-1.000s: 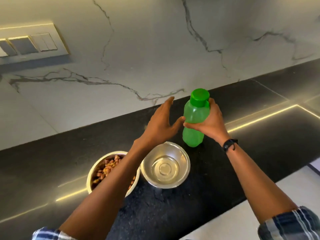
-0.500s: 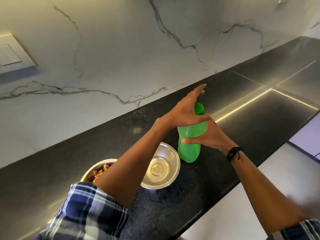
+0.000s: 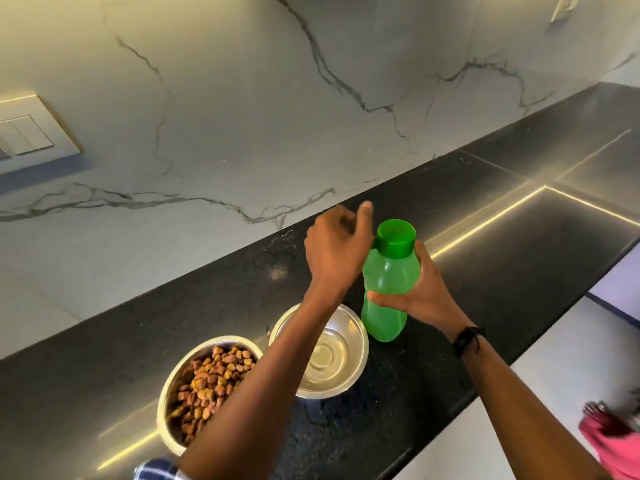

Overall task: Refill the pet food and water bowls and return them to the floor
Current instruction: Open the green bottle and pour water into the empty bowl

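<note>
Head camera, centre frame: right hand (image 3: 427, 294) wraps the green bottle (image 3: 386, 306); left hand (image 3: 336, 252) fingers curl, pinching its cap (image 3: 397, 240).

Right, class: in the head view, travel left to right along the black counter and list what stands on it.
Steel bowl of kibble → second steel bowl, with no kibble in it → green bottle, gripped by the right hand.
</note>
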Demonstrator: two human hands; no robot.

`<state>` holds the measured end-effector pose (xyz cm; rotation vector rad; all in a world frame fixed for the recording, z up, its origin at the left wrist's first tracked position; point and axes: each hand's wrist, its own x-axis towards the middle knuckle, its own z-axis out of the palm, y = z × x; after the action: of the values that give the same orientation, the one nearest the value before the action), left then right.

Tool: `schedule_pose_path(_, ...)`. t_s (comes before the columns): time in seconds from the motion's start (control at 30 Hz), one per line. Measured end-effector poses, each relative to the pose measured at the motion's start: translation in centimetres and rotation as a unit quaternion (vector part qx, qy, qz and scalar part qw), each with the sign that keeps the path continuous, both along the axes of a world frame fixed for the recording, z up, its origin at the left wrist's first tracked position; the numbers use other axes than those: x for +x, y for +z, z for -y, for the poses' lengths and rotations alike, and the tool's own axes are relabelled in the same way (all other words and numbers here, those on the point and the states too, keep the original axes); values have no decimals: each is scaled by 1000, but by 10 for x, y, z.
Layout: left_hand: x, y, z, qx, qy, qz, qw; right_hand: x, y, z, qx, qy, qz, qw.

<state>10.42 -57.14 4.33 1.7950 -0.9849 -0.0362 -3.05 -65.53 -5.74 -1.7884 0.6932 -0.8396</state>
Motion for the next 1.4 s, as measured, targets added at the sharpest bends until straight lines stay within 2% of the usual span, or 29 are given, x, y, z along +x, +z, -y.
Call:
schedule_pose_path(0.07, 3, 1, -3, 4, -68, -44, 997, 1, 1, 0, -5, 1, 2, 1000)
schedule_pose_path(0.17, -3, 9, -1, 80, -243, -128, 958, 1, 3, 0, -5, 16, 6, 1000)
schedule_pose_path(0.2, -5, 8, 0, 79, -245, -109, 960, 1, 3, 0, -5, 17, 7, 1000)
schedule_pose_path(0.27, -6, 7, -1, 4, -147, -76, 986, 1, 1, 0, -6, 8, 6, 1000)
schedule_pose_path(0.3, -5, 6, -2, -35, -99, -88, 991, 1, 0, -1, -9, 3, 6, 1000)
schedule_pose_path(0.33, -4, 5, -2, -49, -92, -112, 988, 1, 0, 0, -10, 1, 5, 1000)
schedule_pose_path(0.4, -4, 4, -3, 2, -174, -161, 972, 1, -1, 1, -13, 5, 4, 1000)
schedule_pose_path(0.47, -6, 1, -3, 59, -239, -158, 956, 2, -1, 1, -13, 9, 6, 1000)
schedule_pose_path(0.57, -5, -1, -3, -6, -150, -118, 982, 2, 2, -2, -7, 7, 8, 1000)
schedule_pose_path(0.6, -3, -3, -3, -30, -128, -129, 983, 2, 2, -3, -7, 6, 7, 1000)
schedule_pose_path(0.67, 0, -4, -3, -5, -191, -168, 967, 2, 2, -4, -5, 7, 10, 1000)
schedule_pose_path(0.73, 3, -7, -1, 65, -289, -123, 947, 2, 2, -2, -6, 10, 17, 1000)
schedule_pose_path(0.77, 4, -9, 0, 65, -308, -87, 945, 2, 2, -2, -8, 11, 17, 1000)
schedule_pose_path(0.87, -1, -7, 3, 17, -217, -4, 976, 1, 1, 0, -11, 8, 18, 1000)
schedule_pose_path(0.93, -4, -7, 7, 35, -194, 49, 979, 1, 0, 0, -5, 13, 17, 1000)
schedule_pose_path(0.97, -3, -7, 11, 71, -234, 36, 969, 1, 1, 0, -3, 15, 16, 1000)
schedule_pose_path(1.03, 6, -5, 15, 145, -338, -58, 928, 1, 2, -2, -4, 14, 15, 1000)
schedule_pose_path(1.07, 13, -2, 16, 148, -362, -102, 915, 1, 3, -2, -5, 14, 14, 1000)
schedule_pose_path(1.1, 17, 0, 17, 133, -360, -121, 916, 1, 4, -3, -6, 13, 11, 1000)
schedule_pose_path(1.13, 17, 1, 18, 112, -338, -111, 928, 2, 4, -3, -7, 12, 8, 1000)
schedule_pose_path(1.2, 9, -2, 22, 94, -248, -1, 964, 1, 2, -3, -5, 8, 9, 1000)
schedule_pose_path(1.23, 4, -4, 23, 99, -226, 43, 968, 0, 1, -2, -1, 9, 9, 1000)
schedule_pose_path(1.27, 0, -5, 24, 120, -244, 51, 961, 0, 1, -1, 1, 10, 6, 1000)
schedule_pose_path(1.33, 5, -1, 26, 182, -343, -29, 921, 0, 1, 0, -3, 15, -4, 1000)
schedule_pose_path(1.4, 21, 7, 24, 192, -400, -81, 893, 0, 2, 0, -5, 12, -5, 1000)
